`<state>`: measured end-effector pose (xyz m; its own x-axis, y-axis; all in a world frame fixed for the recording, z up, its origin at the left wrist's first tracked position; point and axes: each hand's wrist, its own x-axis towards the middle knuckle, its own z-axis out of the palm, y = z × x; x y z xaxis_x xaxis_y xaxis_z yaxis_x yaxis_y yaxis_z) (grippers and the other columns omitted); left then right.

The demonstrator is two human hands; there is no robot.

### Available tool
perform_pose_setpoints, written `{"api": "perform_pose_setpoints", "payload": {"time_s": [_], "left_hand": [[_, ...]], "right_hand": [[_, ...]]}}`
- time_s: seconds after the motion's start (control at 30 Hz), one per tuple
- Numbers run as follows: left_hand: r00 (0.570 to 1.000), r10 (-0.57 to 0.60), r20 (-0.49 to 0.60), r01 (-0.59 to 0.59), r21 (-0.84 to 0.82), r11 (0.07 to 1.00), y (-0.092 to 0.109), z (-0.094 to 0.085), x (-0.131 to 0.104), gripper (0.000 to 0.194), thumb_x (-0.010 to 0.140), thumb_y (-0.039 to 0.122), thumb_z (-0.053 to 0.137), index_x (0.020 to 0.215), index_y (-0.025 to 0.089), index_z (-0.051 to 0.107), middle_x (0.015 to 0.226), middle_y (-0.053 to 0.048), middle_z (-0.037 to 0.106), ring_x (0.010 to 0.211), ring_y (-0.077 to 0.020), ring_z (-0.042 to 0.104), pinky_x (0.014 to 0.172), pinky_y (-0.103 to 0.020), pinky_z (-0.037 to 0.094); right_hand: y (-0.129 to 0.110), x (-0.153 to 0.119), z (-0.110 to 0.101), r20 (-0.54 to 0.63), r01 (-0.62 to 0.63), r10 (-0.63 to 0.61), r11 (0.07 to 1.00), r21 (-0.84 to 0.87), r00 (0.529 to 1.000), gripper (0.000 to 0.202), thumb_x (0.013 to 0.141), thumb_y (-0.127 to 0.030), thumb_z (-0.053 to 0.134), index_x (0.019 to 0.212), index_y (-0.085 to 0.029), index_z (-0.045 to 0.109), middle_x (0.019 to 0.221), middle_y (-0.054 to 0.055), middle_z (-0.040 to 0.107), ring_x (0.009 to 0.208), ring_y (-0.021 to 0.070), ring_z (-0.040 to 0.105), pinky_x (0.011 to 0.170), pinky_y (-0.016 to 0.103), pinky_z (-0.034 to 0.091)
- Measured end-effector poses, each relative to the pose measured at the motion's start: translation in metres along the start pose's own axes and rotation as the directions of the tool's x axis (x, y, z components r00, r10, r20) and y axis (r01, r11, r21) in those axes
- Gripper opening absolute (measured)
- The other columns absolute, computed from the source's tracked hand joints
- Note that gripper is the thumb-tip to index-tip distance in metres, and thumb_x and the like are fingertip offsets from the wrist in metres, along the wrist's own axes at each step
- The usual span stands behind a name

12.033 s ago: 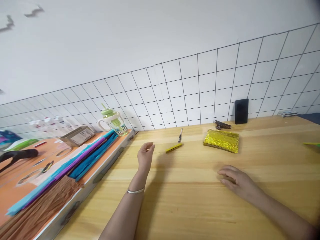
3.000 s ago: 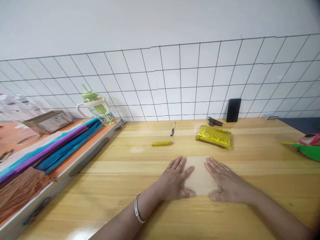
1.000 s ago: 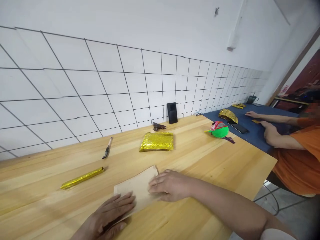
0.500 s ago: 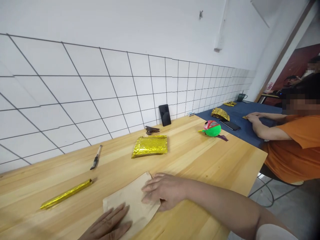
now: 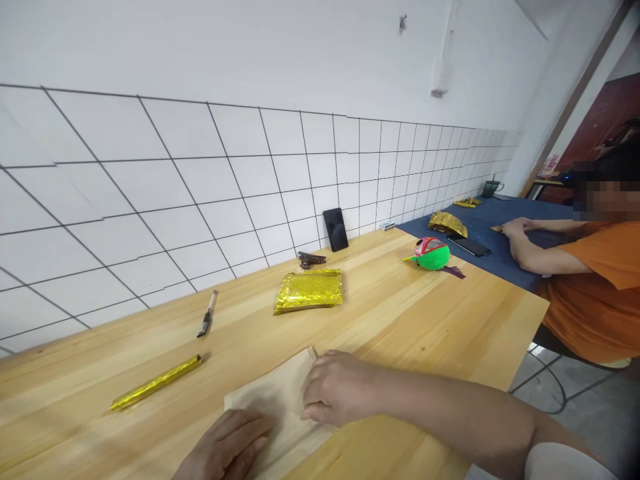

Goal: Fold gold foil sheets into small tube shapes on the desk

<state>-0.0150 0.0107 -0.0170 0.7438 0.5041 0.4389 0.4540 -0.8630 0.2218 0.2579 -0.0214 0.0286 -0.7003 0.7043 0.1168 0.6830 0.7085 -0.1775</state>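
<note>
A beige sheet of paper [image 5: 285, 393] lies on the wooden table in front of me, partly under both hands. My right hand [image 5: 337, 390] rests on its right edge with the fingers curled in over the paper. On the paper's left side, my left hand [image 5: 227, 440] is bent, fingers together and tips down on the sheet. Its thumb side is partly hidden. Left of the paper lies a rolled gold foil tube [image 5: 156, 383]. Beyond the paper sits a stack of gold foil sheets [image 5: 309, 291].
A pen [image 5: 207, 313], a dark clip [image 5: 311, 259] and a phone leaning on the tiles [image 5: 335, 229] stand along the wall. A green and pink toy [image 5: 431, 255] sits near the blue table [image 5: 500, 217], where a person in an orange shirt [image 5: 595, 287] handles gold foil.
Both hands have gone from lying flat with fingers stretched to curled fingers on the paper. The view has shifted slightly left, so everything appears further right.
</note>
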Motion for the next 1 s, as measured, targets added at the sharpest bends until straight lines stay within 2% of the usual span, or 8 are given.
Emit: {"api": "perform_pose_setpoints", "payload": {"time_s": [0.1,0.2,0.37,0.5,0.57,0.73,0.9,1.0], "left_hand": [[0.999,0.023,-0.043,-0.021,0.049,0.999,0.008,0.002,0.009,0.026,0.091,0.041,0.047,0.11,0.032,0.062,0.102,0.002,0.069,0.09,-0.0147,0.067,0.077,-0.016,0.055],[1.0,0.015,-0.005,-0.014,0.124,0.992,0.013,0.003,0.01,0.031,0.091,0.039,0.047,0.119,0.03,0.058,0.113,-0.001,0.065,0.098,-0.0165,0.064,0.083,-0.021,0.054],[0.994,0.064,0.085,-0.084,0.266,0.96,0.014,0.007,0.004,0.041,0.091,0.034,0.048,0.131,0.027,0.048,0.136,-0.005,0.049,0.119,-0.0217,0.052,0.092,-0.032,0.05],[0.989,0.09,0.118,-0.116,0.234,0.965,0.012,0.013,-0.001,0.052,0.091,0.031,0.046,0.141,0.023,0.034,0.143,-0.008,0.04,0.128,-0.0231,0.042,0.101,-0.035,0.043],[0.992,0.088,0.089,-0.105,0.211,0.972,0.012,0.018,-0.003,0.053,0.093,0.031,0.043,0.143,0.023,0.028,0.143,-0.008,0.041,0.128,-0.0226,0.043,0.102,-0.035,0.042],[0.991,0.116,0.063,-0.126,0.195,0.973,0.014,0.022,-0.002,0.051,0.096,0.024,0.032,0.146,0.023,0.02,0.141,-0.008,0.043,0.126,-0.0205,0.046,0.102,-0.033,0.042],[0.979,0.112,0.17,-0.165,0.34,0.926,0.023,0.009,0.002,0.064,0.09,0.04,0.045,0.146,0.017,0.023,0.146,-0.011,0.035,0.133,-0.0293,0.033,0.102,-0.04,0.04],[0.976,0.074,0.204,-0.151,0.391,0.908,0.027,0.005,0.003,0.068,0.087,0.047,0.049,0.145,0.021,0.025,0.149,-0.011,0.028,0.135,-0.0337,0.027,0.101,-0.045,0.038]], "right_hand": [[-0.005,0.003,0.007,-0.043,-0.061,0.06,0.998,-0.033,0.997,0.025,0.089,-0.04,0.048,0.085,-0.022,0.065,0.083,0.0,0.069,0.084,0.016,0.059,0.08,0.03,0.041],[-0.009,0.004,0.011,-0.112,-0.081,0.073,0.995,-0.065,0.991,0.024,0.089,-0.038,0.047,0.092,-0.021,0.064,0.086,0.002,0.069,0.089,0.0182,0.058,0.087,0.034,0.039],[-0.017,0.007,0.015,-0.181,0.017,-0.023,0.999,-0.033,0.983,0.031,0.092,-0.032,0.044,0.115,-0.016,0.056,0.122,0.007,0.06,0.119,0.0202,0.045,0.105,0.035,0.027],[-0.022,0.01,0.023,-0.112,0.025,-0.023,0.999,0.024,0.993,0.05,0.092,-0.039,0.043,0.131,-0.008,0.042,0.139,0.014,0.043,0.13,0.0219,0.035,0.109,0.033,0.026],[-0.025,0.01,0.025,-0.086,0.019,-0.014,0.998,0.058,0.996,0.057,0.092,-0.042,0.041,0.135,-0.005,0.037,0.143,0.017,0.038,0.133,0.0232,0.03,0.11,0.034,0.024],[-0.031,0.006,0.019,-0.041,-0.048,0.053,0.991,0.125,0.998,0.066,0.092,-0.048,0.036,0.141,-0.004,0.026,0.146,0.021,0.03,0.138,0.0286,0.018,0.111,0.047,0.02],[-0.03,0.005,0.011,0.078,-0.16,0.148,0.972,0.171,0.986,0.075,0.089,-0.057,0.035,0.144,-0.008,0.022,0.151,0.022,0.013,0.14,0.0331,0.002,0.11,0.054,0.013],[-0.027,0.006,0.01,0.106,-0.177,0.161,0.97,0.168,0.981,0.079,0.087,-0.061,0.036,0.145,-0.009,0.022,0.152,0.021,0.004,0.139,0.0344,-0.003,0.111,0.054,0.008]]}}
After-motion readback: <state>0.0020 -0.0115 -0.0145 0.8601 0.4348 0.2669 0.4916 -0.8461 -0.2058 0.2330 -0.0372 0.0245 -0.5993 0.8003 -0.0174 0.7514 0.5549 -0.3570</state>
